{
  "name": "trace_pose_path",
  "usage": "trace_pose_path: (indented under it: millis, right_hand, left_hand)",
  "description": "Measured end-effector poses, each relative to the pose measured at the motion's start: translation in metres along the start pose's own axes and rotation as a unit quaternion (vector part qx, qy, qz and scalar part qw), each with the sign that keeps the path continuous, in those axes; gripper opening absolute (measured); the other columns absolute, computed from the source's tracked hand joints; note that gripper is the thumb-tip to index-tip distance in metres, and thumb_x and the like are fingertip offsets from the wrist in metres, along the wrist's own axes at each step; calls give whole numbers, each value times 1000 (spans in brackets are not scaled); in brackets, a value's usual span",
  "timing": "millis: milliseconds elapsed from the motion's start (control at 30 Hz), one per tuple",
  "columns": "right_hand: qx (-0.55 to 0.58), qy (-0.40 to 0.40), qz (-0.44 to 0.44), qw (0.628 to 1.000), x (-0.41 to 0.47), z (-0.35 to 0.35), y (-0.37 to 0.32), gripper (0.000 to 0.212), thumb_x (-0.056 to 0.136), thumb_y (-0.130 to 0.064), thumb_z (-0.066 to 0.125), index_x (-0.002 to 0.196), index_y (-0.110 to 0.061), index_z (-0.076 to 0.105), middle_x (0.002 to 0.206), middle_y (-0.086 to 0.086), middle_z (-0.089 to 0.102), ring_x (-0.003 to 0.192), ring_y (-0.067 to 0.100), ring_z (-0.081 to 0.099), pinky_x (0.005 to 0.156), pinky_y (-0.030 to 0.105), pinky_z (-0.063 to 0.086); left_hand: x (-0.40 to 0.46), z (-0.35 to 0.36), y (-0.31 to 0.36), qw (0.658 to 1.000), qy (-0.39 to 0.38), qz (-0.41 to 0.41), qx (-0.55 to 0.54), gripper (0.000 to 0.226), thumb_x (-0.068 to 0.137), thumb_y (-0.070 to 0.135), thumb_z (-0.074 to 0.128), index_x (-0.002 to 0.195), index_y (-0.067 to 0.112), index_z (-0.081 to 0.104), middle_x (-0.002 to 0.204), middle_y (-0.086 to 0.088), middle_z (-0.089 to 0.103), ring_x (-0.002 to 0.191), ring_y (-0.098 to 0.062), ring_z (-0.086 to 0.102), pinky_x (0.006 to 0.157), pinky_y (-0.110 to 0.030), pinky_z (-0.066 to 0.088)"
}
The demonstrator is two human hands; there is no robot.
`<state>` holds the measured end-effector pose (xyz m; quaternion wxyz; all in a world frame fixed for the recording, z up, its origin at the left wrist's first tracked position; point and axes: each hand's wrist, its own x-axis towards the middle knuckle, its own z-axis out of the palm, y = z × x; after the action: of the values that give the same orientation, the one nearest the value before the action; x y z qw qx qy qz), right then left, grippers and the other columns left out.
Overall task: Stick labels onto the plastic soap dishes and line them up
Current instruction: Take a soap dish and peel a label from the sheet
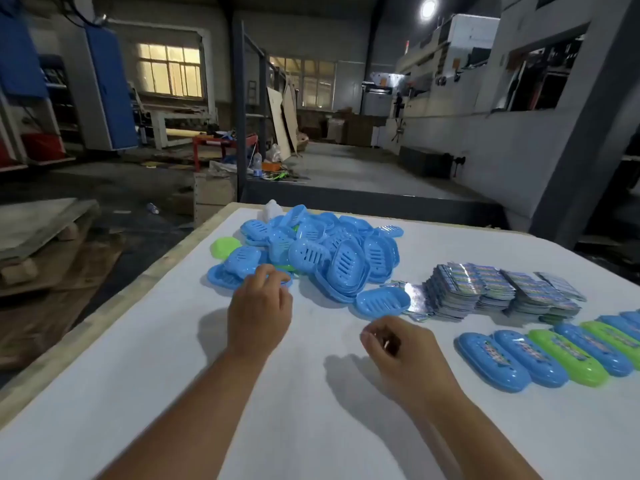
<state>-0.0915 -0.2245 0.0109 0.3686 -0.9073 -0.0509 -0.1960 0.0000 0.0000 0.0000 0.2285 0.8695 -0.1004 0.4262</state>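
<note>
A heap of blue plastic soap dishes [322, 247] lies at the far middle of the white table [311, 410], with a green one [225, 246] at its left edge. My left hand [259, 306] reaches to the heap's near left side, fingers curled over a blue dish there; whether it grips the dish is unclear. My right hand [398, 348] hovers over the table with fingers curled loosely; something small may be pinched in them. One blue dish [382, 301] lies apart, near the stacks of shiny labels [498, 289]. Labelled blue and green dishes [554, 355] stand in a row at the right.
A white plastic bottle [272, 209] stands behind the heap at the table's far edge. The table's wooden left edge [104, 306] drops to a floor with pallets and boards. Machines and shelving fill the workshop beyond.
</note>
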Motion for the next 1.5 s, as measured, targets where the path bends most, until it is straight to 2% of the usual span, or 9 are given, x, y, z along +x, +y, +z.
trace_pose_path:
  millis: [233, 400, 600, 767, 900, 1133, 1300, 1400, 1500]
  right_hand:
    - [46, 123, -8, 991, 63, 22, 5, 20, 90, -24, 66, 74, -34, 61, 76, -23, 66, 71, 2, 60, 65, 12, 42]
    - [62, 145, 7, 987, 69, 29, 19, 16, 87, -23, 64, 73, -30, 63, 76, -23, 66, 70, 5, 60, 64, 26, 46]
    - [65, 120, -6, 991, 60, 27, 19, 19, 88, -22, 65, 72, -31, 62, 77, -23, 66, 67, 6, 59, 63, 23, 45]
    - [71, 81, -44, 993, 53, 27, 16, 32, 91, -29, 69, 117, -45, 59, 105, -27, 59, 89, -4, 59, 72, 6, 42]
    - [55, 39, -66, 996, 55, 23, 18, 28, 94, -25, 70, 119, -38, 68, 125, -16, 49, 103, 0, 57, 84, 28, 53]
    - [-2, 16, -80, 997, 57, 16, 20, 7, 95, -21, 70, 101, -24, 73, 108, -12, 56, 103, 9, 54, 90, 24, 42]
    - [12, -11, -62, 998, 57, 10, 23, 9, 95, -21, 69, 95, -29, 71, 90, -18, 60, 85, 1, 56, 76, 13, 41]
    - [77, -20, -36, 996, 59, 4, 25, 14, 97, -20, 64, 94, -33, 65, 84, -20, 64, 78, -3, 58, 68, 9, 41]
    - [130, -4, -26, 991, 62, -3, 25, 13, 100, -19, 61, 97, -30, 67, 83, -16, 67, 71, -5, 59, 66, 9, 42]
  left_hand:
    - [17, 15, -32, 983, -63, -85, 147, 35, 82, 6, 64, 115, 14, 71, 115, -8, 69, 96, -37, 55, 76, -45, 49]
    - [17, 16, -36, 988, -59, -108, 95, 14, 93, 13, 62, 104, 15, 69, 102, -9, 66, 98, -34, 55, 78, -46, 51]
    - [20, 13, -17, 1000, 12, -6, 6, 10, 91, 6, 62, 97, 10, 69, 93, -9, 65, 85, -30, 53, 76, -44, 48]
    - [11, 16, 23, 991, 21, 45, -122, 15, 87, 9, 56, 91, 12, 70, 88, -2, 64, 83, -24, 49, 73, -38, 43]
    - [5, 25, 42, 985, 8, 60, -163, 15, 83, 7, 56, 85, 12, 70, 84, 0, 65, 80, -23, 52, 76, -36, 39]
    - [6, 33, 42, 985, -22, 63, -161, 13, 82, 13, 60, 82, 15, 72, 86, 2, 65, 84, -23, 57, 80, -34, 39]
    - [5, 27, 41, 987, -83, 36, -135, 28, 84, 42, 61, 99, 22, 73, 111, 1, 60, 102, -24, 54, 90, -39, 44]
    - [6, 24, 39, 971, -107, 18, -211, 36, 82, 47, 69, 112, 27, 69, 123, 6, 57, 113, -11, 53, 98, -22, 39]
    - [4, 24, 37, 940, -164, -3, -301, 52, 78, 41, 80, 125, 33, 60, 122, 15, 54, 107, 1, 56, 84, -7, 40]
